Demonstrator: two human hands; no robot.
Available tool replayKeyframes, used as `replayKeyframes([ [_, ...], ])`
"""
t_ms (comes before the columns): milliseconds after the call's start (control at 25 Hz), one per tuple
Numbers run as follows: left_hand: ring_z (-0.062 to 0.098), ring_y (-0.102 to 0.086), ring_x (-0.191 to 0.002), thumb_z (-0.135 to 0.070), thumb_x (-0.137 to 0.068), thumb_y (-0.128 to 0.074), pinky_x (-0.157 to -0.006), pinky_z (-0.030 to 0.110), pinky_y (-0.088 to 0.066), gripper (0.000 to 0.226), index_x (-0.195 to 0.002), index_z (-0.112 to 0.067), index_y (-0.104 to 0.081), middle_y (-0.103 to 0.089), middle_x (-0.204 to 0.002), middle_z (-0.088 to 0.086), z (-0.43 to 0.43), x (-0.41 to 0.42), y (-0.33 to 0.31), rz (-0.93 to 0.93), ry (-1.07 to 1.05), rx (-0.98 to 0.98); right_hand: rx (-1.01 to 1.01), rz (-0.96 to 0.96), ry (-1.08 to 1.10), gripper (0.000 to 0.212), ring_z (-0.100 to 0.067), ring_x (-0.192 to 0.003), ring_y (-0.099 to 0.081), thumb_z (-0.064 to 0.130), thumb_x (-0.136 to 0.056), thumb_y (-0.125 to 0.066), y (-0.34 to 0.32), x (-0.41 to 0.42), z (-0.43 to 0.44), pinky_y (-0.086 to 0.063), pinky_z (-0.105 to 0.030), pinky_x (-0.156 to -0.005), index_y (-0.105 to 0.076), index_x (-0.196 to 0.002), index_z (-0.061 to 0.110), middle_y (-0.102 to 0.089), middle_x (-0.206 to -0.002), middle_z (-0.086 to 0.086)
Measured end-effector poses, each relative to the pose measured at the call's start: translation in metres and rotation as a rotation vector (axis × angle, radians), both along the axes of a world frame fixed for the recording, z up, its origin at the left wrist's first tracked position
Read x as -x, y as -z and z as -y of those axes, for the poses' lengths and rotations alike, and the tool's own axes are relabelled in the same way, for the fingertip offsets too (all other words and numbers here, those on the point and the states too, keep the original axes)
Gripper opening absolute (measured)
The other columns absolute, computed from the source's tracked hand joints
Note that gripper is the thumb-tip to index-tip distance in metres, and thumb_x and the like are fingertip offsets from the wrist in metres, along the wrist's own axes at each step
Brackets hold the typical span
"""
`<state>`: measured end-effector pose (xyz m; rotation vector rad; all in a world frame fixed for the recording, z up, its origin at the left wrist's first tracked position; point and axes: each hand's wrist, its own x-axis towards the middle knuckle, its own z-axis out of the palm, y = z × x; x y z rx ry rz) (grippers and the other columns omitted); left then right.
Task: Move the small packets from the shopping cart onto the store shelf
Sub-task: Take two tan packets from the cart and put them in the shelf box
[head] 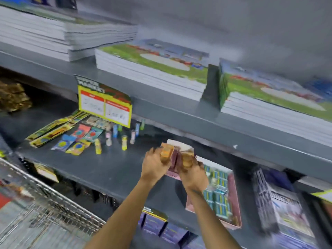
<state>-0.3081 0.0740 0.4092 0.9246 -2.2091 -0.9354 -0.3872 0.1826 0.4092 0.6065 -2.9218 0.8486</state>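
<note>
Both my hands are held out over the dark grey middle shelf (111,169). My left hand (154,164) is closed around an orange small packet (166,153). My right hand (193,174) grips a second orange-brown packet (186,159). Between the two hands stands a pink open box (173,163) with a white flap, resting on the shelf. The wire shopping cart (41,209) is at the lower left; its contents are blurred. The picture is motion-blurred.
On the same shelf lie flat colourful packets (75,139), small upright tubes (124,140) and a pink tray of blue-green packets (221,193). A yellow price tag (105,106) hangs from the upper shelf, which carries stacks of notebooks (154,69). Boxed goods (285,203) sit at right.
</note>
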Motion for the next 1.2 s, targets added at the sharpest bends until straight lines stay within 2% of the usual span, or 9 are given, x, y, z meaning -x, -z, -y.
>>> replayKeyframes([
  [240, 0.034, -0.055, -0.097, -0.038, -0.078, -0.065, -0.081, 0.039, -0.050, 0.045, -0.117, -0.017, -0.057, -0.059, -0.103, 0.016, 0.003, 0.031, 0.018, 0.178, 0.071, -0.025, 0.006, 0.058, 0.023, 0.043, -0.034, -0.094, -0.064, 0.054, -0.083, -0.056, 0.004, 0.008, -0.002, -0.050, -0.034, -0.072, -0.058, -0.114, 0.024, -0.062, -0.112, -0.014],
  [360, 0.035, -0.050, -0.110, -0.029, -0.091, -0.052, -0.098, 0.041, -0.041, 0.037, -0.126, -0.018, -0.051, -0.053, -0.120, 0.017, 0.011, 0.028, 0.028, 0.090, 0.184, -0.092, 0.181, 0.081, -0.136, 0.036, -0.033, -0.101, -0.061, 0.032, -0.086, -0.062, 0.013, 0.012, -0.007, -0.046, -0.027, -0.079, -0.057, -0.121, 0.022, -0.057, -0.122, -0.015],
  [480, 0.030, -0.043, -0.122, -0.040, -0.091, -0.042, -0.105, 0.041, -0.032, 0.044, -0.131, -0.022, -0.048, -0.046, -0.138, 0.009, 0.027, 0.014, 0.041, 0.068, 0.330, 0.019, 0.195, 0.127, -0.310, 0.047, -0.026, -0.127, -0.045, 0.014, -0.087, -0.060, 0.023, 0.015, -0.012, -0.027, -0.015, -0.098, -0.047, -0.133, 0.019, -0.044, -0.142, -0.010],
  [600, 0.025, -0.036, -0.128, -0.039, -0.092, -0.048, -0.102, 0.039, -0.028, 0.046, -0.136, -0.028, -0.039, -0.036, -0.147, -0.001, 0.040, 0.006, 0.039, 0.267, 0.412, 0.277, 0.138, 0.130, -0.319, 0.050, -0.027, -0.133, -0.039, 0.024, -0.091, -0.056, 0.030, 0.024, -0.004, -0.028, -0.033, -0.110, -0.040, -0.139, 0.024, -0.037, -0.148, -0.005],
  [680, 0.024, -0.030, -0.133, -0.033, -0.092, -0.051, -0.101, 0.038, -0.027, 0.050, -0.139, -0.027, -0.033, -0.032, -0.150, -0.001, 0.045, 0.007, 0.035, 0.337, 0.434, 0.412, 0.161, 0.136, -0.286, 0.057, -0.031, -0.126, -0.047, 0.047, -0.087, -0.050, 0.027, 0.024, 0.000, -0.040, -0.048, -0.106, -0.038, -0.139, 0.028, -0.040, -0.147, -0.005],
  [760, 0.024, -0.025, -0.136, -0.031, -0.089, -0.057, -0.103, 0.039, -0.025, 0.057, -0.139, -0.025, -0.033, -0.031, -0.150, 0.001, 0.050, 0.009, 0.033, 0.360, 0.446, 0.456, 0.126, 0.105, -0.312, 0.075, -0.030, -0.128, -0.045, 0.062, -0.075, -0.044, 0.027, 0.023, -0.003, -0.040, -0.049, -0.104, -0.037, -0.140, 0.025, -0.040, -0.147, -0.006],
  [840, 0.023, -0.024, -0.137, -0.030, -0.084, -0.063, -0.105, 0.039, -0.023, 0.062, -0.138, -0.025, -0.034, -0.032, -0.149, 0.001, 0.051, 0.012, 0.033, 0.364, 0.418, 0.487, 0.009, 0.055, -0.375, 0.079, -0.029, -0.133, -0.036, 0.057, -0.075, -0.051, 0.028, 0.025, -0.013, -0.034, -0.045, -0.108, -0.032, -0.143, 0.023, -0.036, -0.149, -0.005],
  [960, 0.023, -0.024, -0.137, -0.027, -0.081, -0.066, -0.106, 0.039, -0.023, 0.064, -0.137, -0.024, -0.035, -0.034, -0.148, 0.001, 0.052, 0.019, 0.034, 0.351, 0.378, 0.534, -0.100, -0.001, -0.403, 0.073, -0.029, -0.134, -0.034, 0.030, -0.082, -0.066, 0.030, 0.038, -0.022, -0.032, -0.042, -0.107, -0.028, -0.144, 0.025, -0.032, -0.151, -0.004],
  [1200, 0.028, -0.037, -0.129, -0.019, -0.077, -0.071, -0.102, 0.043, -0.030, 0.060, -0.130, -0.023, -0.045, -0.046, -0.137, 0.007, 0.053, 0.024, 0.036, 0.336, 0.320, 0.587, -0.232, -0.099, -0.391, 0.062, -0.028, -0.129, -0.040, 0.024, -0.089, -0.059, 0.029, 0.051, -0.021, -0.041, -0.045, -0.101, -0.028, -0.143, 0.026, -0.035, -0.148, -0.005],
])
